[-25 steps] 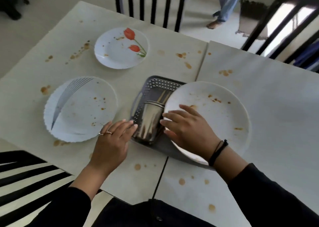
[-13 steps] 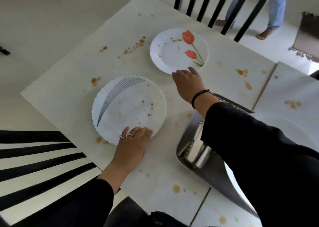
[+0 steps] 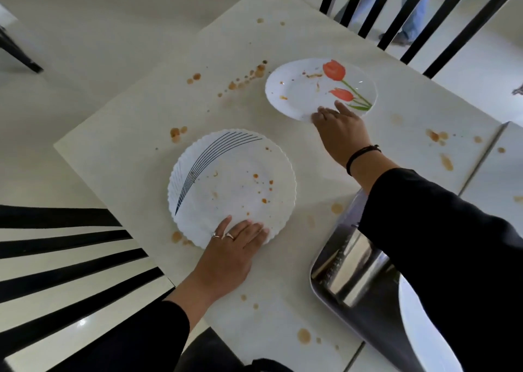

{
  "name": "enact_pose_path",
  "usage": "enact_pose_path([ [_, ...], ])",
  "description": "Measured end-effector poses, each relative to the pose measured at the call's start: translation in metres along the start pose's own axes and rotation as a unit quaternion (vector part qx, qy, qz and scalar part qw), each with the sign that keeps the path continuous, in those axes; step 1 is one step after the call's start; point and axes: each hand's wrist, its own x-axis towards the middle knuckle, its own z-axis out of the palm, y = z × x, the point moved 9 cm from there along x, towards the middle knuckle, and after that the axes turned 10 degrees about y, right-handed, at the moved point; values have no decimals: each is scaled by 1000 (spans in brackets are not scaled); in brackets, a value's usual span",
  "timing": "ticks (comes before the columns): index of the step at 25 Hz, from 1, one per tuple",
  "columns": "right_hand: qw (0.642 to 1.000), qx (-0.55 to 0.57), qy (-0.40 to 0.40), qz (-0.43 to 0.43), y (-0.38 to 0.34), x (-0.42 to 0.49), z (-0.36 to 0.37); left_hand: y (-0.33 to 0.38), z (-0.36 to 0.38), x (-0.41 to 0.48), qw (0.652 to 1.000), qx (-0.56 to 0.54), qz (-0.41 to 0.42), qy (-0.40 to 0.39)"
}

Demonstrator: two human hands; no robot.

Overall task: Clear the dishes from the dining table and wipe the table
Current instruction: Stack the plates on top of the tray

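Clearing underway, wiping not yet begun: left hand [image 3: 229,255] flat, fingers straight, on striped plate [image 3: 232,185] near table [image 3: 141,117] left corner; right hand [image 3: 339,134] at tulip plate [image 3: 305,88] by far edge, grip unclear; sauce stains [image 3: 254,73] all around.

Table [image 3: 135,122] lies open between ribbed plate [image 3: 232,185] and tulip plate [image 3: 300,91] — tray [image 3: 325,269], perhaps loaded, blocks the right.

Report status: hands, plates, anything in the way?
Left hand flat on scalloped plate, near rim. Right hand at tulip plate rim, grip unclear. Steel tray alongside, nothing blocking.
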Motion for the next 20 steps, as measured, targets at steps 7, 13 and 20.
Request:
enact_pose_path([
  [7,977,120,130,-115,-105,-53,-107,-21,-45,-24,981,108,125,98],
  [13,968,127,119,-182,-166,-85,-124,-49,-66,-50,959,148,213,116],
  [20,973,133,79,-169,-208,-109,-113,-50,-51,-45,965,123,214,85],
])
